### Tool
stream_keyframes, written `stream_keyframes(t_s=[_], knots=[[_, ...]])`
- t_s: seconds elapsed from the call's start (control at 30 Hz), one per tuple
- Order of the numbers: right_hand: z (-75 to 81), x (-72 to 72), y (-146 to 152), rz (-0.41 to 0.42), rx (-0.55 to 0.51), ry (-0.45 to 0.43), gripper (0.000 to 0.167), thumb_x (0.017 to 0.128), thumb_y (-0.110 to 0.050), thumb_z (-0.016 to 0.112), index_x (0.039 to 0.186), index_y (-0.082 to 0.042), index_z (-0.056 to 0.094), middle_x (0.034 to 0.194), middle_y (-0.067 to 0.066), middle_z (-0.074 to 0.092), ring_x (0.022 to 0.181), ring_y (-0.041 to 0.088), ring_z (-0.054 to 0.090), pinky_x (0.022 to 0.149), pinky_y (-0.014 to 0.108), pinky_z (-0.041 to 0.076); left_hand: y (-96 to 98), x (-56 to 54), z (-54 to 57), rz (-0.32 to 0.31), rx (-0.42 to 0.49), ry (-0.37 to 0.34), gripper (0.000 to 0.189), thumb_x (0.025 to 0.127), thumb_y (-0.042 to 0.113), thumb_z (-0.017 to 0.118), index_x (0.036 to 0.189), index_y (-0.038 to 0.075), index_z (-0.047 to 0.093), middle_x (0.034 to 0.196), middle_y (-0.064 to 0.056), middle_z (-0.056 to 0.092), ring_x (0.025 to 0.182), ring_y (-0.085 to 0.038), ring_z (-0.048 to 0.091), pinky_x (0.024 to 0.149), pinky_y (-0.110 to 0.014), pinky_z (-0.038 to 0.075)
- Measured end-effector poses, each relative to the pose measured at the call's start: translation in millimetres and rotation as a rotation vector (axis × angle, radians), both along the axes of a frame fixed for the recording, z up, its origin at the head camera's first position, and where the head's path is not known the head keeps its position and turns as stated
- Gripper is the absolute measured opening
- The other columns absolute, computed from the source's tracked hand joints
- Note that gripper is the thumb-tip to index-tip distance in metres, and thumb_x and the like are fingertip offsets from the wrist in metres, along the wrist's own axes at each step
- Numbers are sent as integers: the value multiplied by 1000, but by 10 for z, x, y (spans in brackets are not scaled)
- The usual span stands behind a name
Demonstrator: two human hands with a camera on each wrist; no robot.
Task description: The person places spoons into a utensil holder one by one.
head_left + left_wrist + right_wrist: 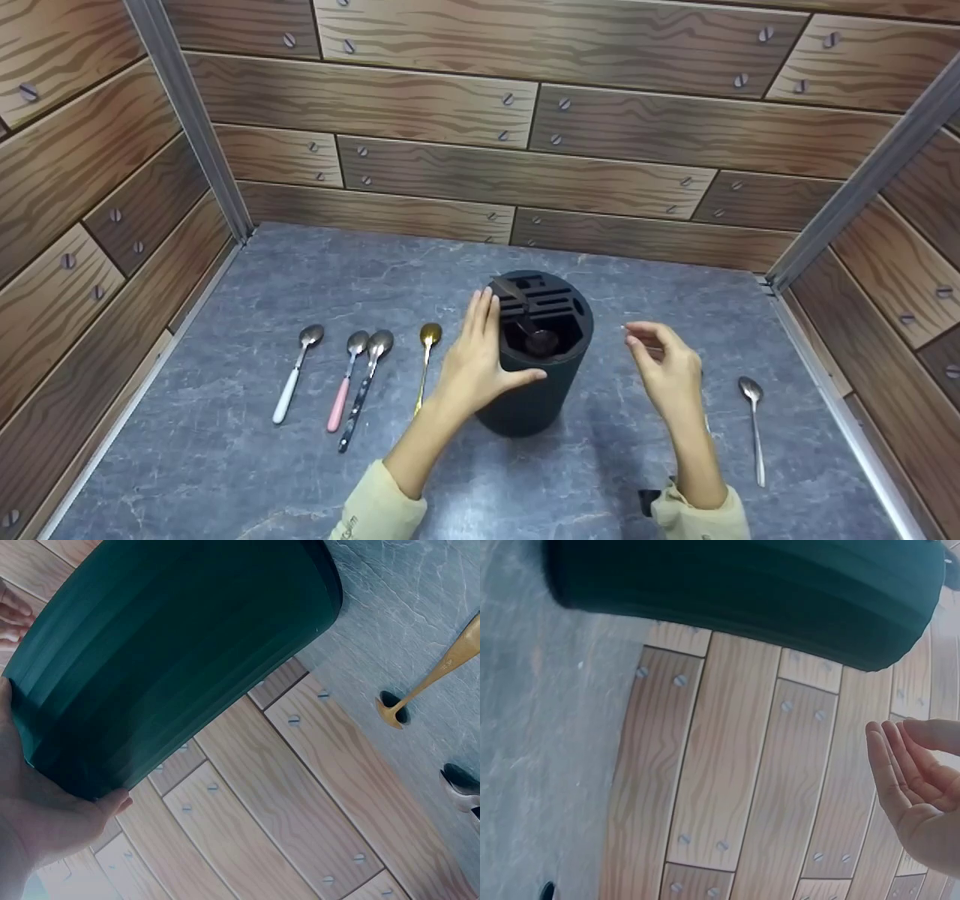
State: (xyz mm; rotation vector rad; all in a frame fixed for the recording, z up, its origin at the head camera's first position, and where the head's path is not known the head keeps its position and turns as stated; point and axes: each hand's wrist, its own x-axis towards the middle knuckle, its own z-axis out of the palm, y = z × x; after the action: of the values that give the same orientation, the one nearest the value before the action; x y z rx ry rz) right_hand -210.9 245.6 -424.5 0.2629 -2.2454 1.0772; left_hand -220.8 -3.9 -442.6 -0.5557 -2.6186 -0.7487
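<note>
A dark green cylindrical utensil holder [525, 397] with a black slotted top stands upright. My left hand [480, 364] rests against its left side, fingers straight up along the rim and thumb stretched across the front. The left wrist view also shows this hand [60, 817] at the holder's upper end. In the holder's front compartment, a dark rounded spoon bowl [541, 343] shows. My right hand [667, 367] hovers to the right of the holder, apart from it. Its fingers are loosely bent, thumb close to the fingertips, with nothing between them.
Left of the holder lie a white-handled spoon [289, 386], a pink-handled spoon [339, 405], a black-patterned spoon [360, 405] and a gold spoon [430, 335]. A silver spoon [755, 427] lies at the far right. Wood-patterned walls [420, 97] enclose the grey tabletop [225, 480].
</note>
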Motion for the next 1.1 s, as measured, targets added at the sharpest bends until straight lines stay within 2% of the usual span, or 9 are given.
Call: stream_keyframes(t_s=[0.4, 0.7, 0.93, 1.1], knots=[[-189, 34, 207, -78, 8, -75, 15, 80, 6, 66, 96, 6, 65, 88, 16, 66, 79, 29, 64, 69, 6, 43, -7, -5, -11, -10, 14, 20, 114, 67, 68, 64, 141, -8, 22, 148, -19, 17, 136, -28, 10, 99, -39, 33], [-316, 14, 340, -136, 7, -92, 14, 80, 8, 65, 93, 7, 65, 85, 16, 66, 78, 29, 63, 68, 4, 41, -6, 2, -2, -7, 21, 0, 115, 67, 70, 62, 142, -7, 21, 149, -19, 16, 137, -28, 9, 97, -41, 36], [-422, 7, 460, -184, 7, -123, 14, 80, 7, 65, 93, 6, 66, 85, 19, 66, 79, 33, 63, 69, 3, 40, -5, -3, 5, -4, 6, -19, 115, 67, 69, 63, 142, -6, 19, 149, -18, 14, 137, -28, 8, 99, -40, 33], [-516, -12, 554, -232, 28, -151, 13, 80, 6, 65, 93, 6, 66, 86, 19, 66, 79, 34, 63, 67, 0, 35, -7, 1, 3, -1, 5, -4, 115, 67, 69, 63, 142, -7, 20, 148, -20, 17, 137, -28, 9, 97, -41, 36]])
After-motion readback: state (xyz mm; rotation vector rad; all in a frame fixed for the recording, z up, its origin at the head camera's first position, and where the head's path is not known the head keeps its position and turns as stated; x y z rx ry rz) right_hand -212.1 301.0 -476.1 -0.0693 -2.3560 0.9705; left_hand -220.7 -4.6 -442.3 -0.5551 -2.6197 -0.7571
